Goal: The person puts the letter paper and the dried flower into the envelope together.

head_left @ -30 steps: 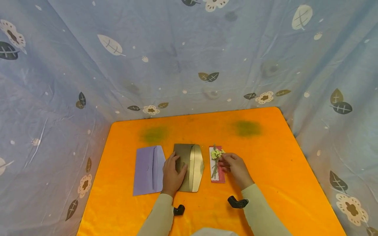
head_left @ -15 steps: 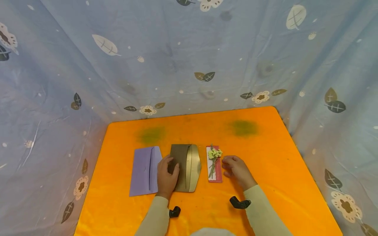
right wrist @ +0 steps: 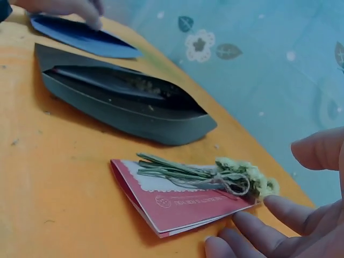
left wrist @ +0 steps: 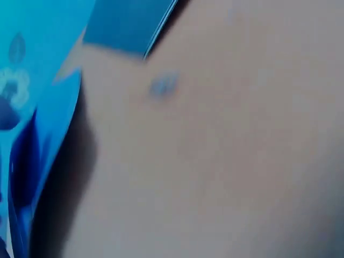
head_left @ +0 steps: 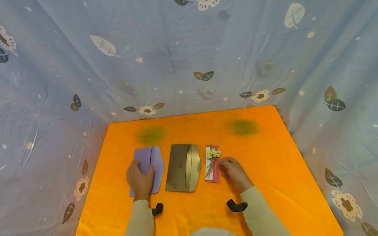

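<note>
Purple envelope at 7 o'clock, head view. Left hand partly covers it; whether pinching, I cannot tell. I judge the step: handling it; next likely needs light contact. Toward 3 o'clock: brown envelope, card, right hand, spread.

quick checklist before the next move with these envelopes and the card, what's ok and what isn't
1. Brown envelope open: ok.
2. Purple envelope open: ok.
3. Left hand at the purple envelope: ok; how firmly it grips, cannot tell.
4. Yellow flowers lying on the red card: ok.
5. Right hand holding the red card: not ok, it is open beside it.
6. Right hand touching the red card's edge: cannot tell.
</note>
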Motion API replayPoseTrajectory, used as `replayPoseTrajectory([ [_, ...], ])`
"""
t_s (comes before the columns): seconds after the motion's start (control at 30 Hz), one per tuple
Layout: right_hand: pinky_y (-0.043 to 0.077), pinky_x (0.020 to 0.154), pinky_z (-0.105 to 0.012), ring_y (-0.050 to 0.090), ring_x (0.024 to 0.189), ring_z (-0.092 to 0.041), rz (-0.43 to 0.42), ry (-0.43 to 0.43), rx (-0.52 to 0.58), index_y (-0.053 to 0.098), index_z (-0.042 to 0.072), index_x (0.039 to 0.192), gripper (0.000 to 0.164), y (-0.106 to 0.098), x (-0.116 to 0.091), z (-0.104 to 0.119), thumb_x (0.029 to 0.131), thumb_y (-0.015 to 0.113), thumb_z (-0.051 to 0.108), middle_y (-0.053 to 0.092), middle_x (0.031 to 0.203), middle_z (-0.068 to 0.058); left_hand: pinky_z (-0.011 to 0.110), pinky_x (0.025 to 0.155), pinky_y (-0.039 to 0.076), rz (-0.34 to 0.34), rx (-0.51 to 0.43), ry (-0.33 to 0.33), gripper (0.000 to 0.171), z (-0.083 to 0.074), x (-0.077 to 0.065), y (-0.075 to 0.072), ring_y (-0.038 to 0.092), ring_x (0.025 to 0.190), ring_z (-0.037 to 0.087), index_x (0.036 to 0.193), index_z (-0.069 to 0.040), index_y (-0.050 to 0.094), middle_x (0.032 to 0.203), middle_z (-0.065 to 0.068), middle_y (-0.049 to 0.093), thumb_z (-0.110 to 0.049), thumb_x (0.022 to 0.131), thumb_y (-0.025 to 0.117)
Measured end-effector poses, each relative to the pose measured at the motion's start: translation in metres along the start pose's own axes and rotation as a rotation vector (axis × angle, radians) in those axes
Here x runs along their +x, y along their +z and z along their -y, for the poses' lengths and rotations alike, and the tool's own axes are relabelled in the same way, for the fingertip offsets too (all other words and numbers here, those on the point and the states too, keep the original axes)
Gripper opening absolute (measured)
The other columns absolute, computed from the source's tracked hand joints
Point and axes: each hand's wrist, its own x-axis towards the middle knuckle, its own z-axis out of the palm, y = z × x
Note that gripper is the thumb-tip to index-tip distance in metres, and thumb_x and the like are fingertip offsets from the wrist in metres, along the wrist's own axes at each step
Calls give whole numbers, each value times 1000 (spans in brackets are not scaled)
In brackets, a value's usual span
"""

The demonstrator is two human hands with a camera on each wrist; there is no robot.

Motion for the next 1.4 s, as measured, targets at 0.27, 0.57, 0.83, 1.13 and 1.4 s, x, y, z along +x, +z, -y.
replayPoseTrajectory([
  [0.27,58,94,-43,67,118,-38,-18,7,31,52,-4,143,41,8,3,3,114,59,25,59,139,-24,73,108,29,62,90,-46,71,26,-6,-1,42,144,50,139,1,60,162,27,46,-39,87,86],
  [0.57,60,80,-36,70,92,-32,-77,-56,-29,45,-12,146,49,19,15,-10,107,66,8,69,119,-26,72,109,28,17,20,-27,63,21,-10,0,44,141,50,138,2,62,161,25,49,-32,89,84],
  [0.83,61,71,-32,71,80,-29,-104,-96,-94,57,-14,137,35,23,18,-18,105,63,0,74,105,-21,70,113,26,-9,-46,-20,56,20,-11,-2,45,142,49,136,2,65,160,23,51,-27,91,83],
  [1.13,59,74,-28,67,90,-27,-168,-44,-110,67,-8,136,32,3,19,-16,109,63,7,71,118,-22,69,115,26,-1,-55,-23,55,21,-11,-2,45,142,49,135,1,66,159,23,53,-26,91,83],
  [1.4,56,79,-25,63,106,-32,-220,-4,-142,67,-3,142,36,-21,17,-9,112,60,16,65,132,-23,70,114,26,-8,-58,-15,55,20,-11,-2,46,141,49,135,2,66,159,24,53,-27,91,83],
])
